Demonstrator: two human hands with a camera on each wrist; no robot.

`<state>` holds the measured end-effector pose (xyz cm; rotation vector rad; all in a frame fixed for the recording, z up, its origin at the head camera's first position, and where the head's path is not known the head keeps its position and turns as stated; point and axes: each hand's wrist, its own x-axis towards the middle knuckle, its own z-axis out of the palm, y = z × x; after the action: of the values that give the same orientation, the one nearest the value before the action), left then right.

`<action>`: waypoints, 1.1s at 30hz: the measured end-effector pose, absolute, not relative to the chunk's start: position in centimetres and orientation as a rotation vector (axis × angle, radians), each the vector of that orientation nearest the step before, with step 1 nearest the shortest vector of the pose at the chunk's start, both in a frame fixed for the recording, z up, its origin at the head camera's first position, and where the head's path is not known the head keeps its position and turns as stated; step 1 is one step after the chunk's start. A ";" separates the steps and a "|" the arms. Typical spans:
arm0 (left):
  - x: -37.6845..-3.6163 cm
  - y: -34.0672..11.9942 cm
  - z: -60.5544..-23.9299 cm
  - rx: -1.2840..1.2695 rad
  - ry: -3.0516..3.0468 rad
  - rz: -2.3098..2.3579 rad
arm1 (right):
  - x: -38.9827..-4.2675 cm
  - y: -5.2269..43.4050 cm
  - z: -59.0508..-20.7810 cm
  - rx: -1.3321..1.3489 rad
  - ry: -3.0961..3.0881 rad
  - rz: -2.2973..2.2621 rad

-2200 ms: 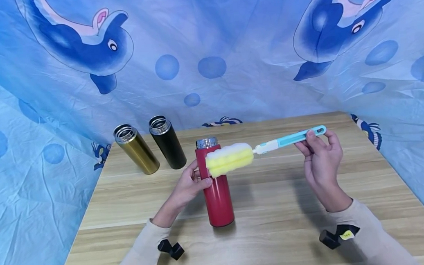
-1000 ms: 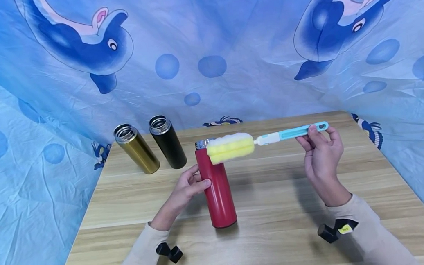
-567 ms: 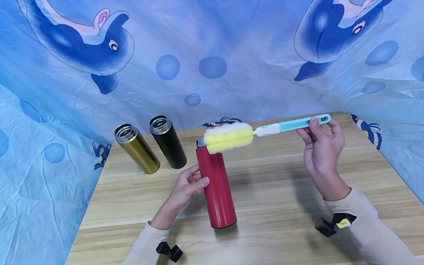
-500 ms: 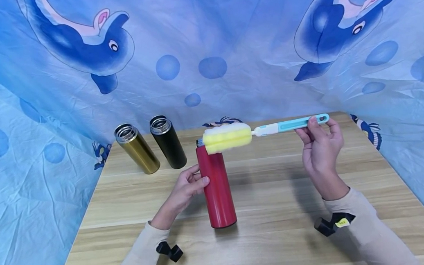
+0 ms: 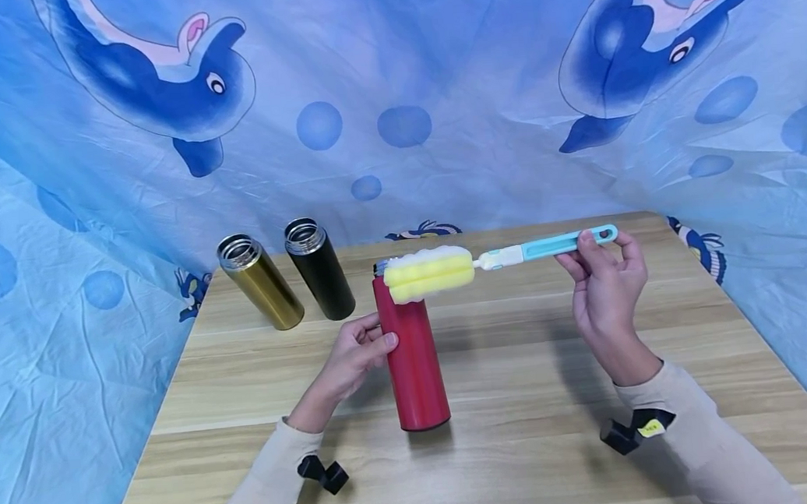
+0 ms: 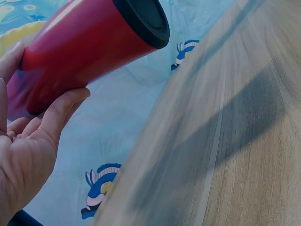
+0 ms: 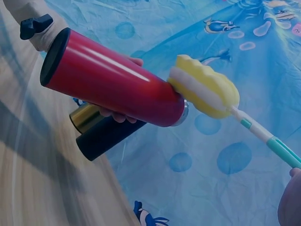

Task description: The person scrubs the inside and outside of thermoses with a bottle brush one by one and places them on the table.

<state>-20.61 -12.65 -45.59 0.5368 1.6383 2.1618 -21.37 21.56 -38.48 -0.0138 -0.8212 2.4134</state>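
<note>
Red flask [image 5: 413, 361] upright on bench [image 5: 526, 399], gripped mid-body by left hand [image 5: 355, 357]; brush [image 5: 447, 271] pinched at handle end by right hand [image 5: 606, 285], lying level, sponge head at flask mouth, long axis crosswise to flask's.

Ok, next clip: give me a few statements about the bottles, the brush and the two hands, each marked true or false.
1. The left hand holds the red bottle upright on the table. True.
2. The right hand grips the sponge head of the bottle brush. False: it pinches the blue handle near its far end.
3. The sponge head is pushed deep inside the red bottle. False: it lies sideways at the bottle's mouth.
4. A gold bottle and a black bottle stand open behind the left hand. True.
5. The red bottle has a lid on. False: its metal rim is bare.
</note>
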 end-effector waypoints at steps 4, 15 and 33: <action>-20.8 -12.7 -45.7 0.522 1.639 2.168 | -21.2 21.7 -38.8 -0.017 -0.829 2.416; -21.4 -13.1 -45.5 0.530 1.655 2.153 | -20.0 21.9 -39.9 -0.066 -0.882 2.434; -22.1 -13.2 -45.3 0.495 1.683 2.164 | -16.9 22.4 -41.6 -0.150 -0.994 2.490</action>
<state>-22.09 -13.24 -45.25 0.4954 1.6834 2.1638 -16.86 22.37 -41.61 -0.1498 -0.9940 2.4902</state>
